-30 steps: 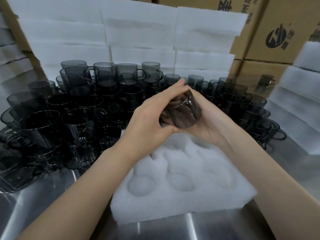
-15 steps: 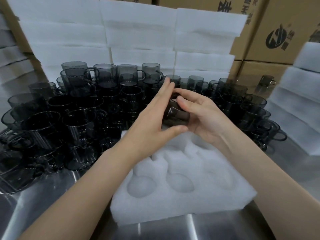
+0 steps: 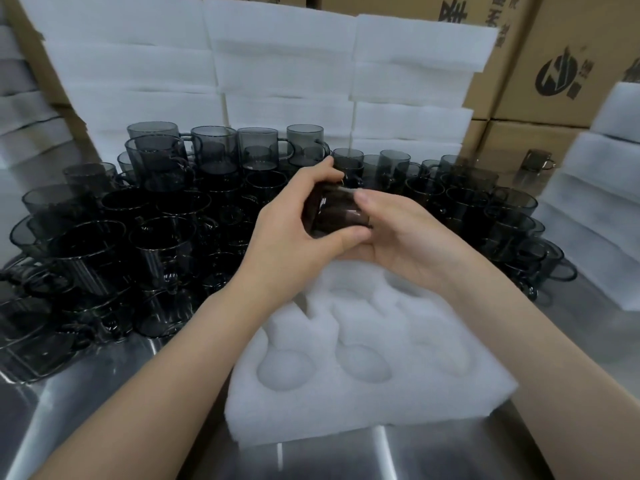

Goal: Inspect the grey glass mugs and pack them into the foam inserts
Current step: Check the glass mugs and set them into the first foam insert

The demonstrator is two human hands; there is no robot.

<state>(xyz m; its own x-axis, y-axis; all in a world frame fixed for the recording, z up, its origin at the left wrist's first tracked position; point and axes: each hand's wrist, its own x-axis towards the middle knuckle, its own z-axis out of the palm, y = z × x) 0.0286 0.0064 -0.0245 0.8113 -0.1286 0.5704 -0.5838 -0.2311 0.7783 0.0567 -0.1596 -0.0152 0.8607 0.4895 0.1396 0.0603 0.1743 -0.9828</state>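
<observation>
I hold one grey glass mug (image 3: 334, 213) between both hands, lying on its side above the far edge of a white foam insert (image 3: 363, 403). My left hand (image 3: 294, 233) grips it from the left, fingers over the top and thumb under it. My right hand (image 3: 398, 233) cups it from the right, fingertips curled on its upper side. The insert's round pockets facing me hold nothing. A crowd of several grey glass mugs (image 3: 162, 237) stands on the steel table behind and left of the insert.
More mugs (image 3: 498, 216) stand at the right of my hands. Stacks of white foam slabs (image 3: 284, 64) line the back, with more at the right (image 3: 595, 188). Cardboard boxes (image 3: 561, 64) rise behind them. The steel table (image 3: 86, 393) shows at the front.
The mug has been turned in my hands and lifted slightly away from me. My left fingers went from straight alongside it to curled over its top; my right fingers now lie on its upper side.
</observation>
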